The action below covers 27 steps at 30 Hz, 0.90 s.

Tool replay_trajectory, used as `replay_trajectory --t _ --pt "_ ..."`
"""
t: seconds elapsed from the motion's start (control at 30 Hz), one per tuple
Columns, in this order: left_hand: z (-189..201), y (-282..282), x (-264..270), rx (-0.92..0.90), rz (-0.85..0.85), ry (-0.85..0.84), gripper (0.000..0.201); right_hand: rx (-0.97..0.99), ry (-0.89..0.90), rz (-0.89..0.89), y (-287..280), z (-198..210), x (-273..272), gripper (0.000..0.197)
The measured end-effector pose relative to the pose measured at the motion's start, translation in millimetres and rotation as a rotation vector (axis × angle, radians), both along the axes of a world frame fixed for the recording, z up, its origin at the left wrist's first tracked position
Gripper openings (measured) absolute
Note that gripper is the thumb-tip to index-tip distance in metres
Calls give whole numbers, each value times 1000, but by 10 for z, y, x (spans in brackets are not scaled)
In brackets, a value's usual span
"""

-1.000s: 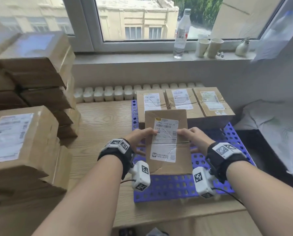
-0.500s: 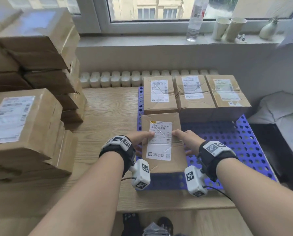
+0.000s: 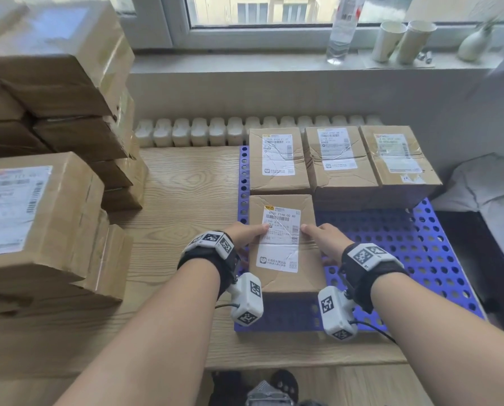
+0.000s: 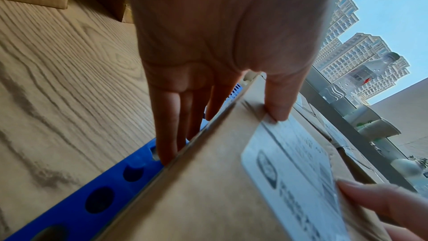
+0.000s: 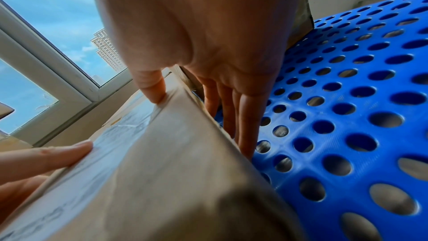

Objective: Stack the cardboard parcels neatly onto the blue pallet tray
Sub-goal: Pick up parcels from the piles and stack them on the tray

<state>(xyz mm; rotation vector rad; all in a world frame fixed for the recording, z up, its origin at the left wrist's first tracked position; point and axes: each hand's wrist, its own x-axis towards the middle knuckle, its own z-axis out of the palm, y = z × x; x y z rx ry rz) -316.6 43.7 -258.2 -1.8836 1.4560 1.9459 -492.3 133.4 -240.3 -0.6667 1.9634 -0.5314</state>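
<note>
The blue perforated pallet tray lies on the wooden table. Three labelled cardboard parcels fill its back row. A fourth labelled parcel sits at the tray's left side, right in front of the back-left parcel. My left hand holds its left side and my right hand its right side. Both thumbs lie on top. In the left wrist view the fingers run down the parcel to the tray. The right wrist view shows the fingers between parcel and tray.
Tall stacks of cardboard parcels stand on the table at the left. A water bottle and two paper cups stand on the windowsill. White sheeting lies to the right of the tray.
Both hands have lowered the parcel and moved it back and left. It now lies flat on the tray against the back-left parcel.
</note>
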Motion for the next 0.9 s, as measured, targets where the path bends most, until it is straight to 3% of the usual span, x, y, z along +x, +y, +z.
replay_trajectory --t 0.1,0.27,0.4,0.63,0.73,0.9 --pt "-18 -13 4 -7 -15 0 67 -7 21 4 16 -1 9 50" --pt "-22 -44 -39 -87 -108 -73 93 20 114 56 4 19 11 39" --pt "189 9 -114 -259 -190 -179 78 -7 355 188 -20 85 17 50" --pt "498 145 30 -697 -339 -312 63 -111 810 465 -23 375 204 47" --pt "668 211 168 -799 -397 -386 60 -149 865 573 -30 493 269 49" --pt "827 358 477 -813 -321 -454 60 -246 836 733 -66 712 508 46"
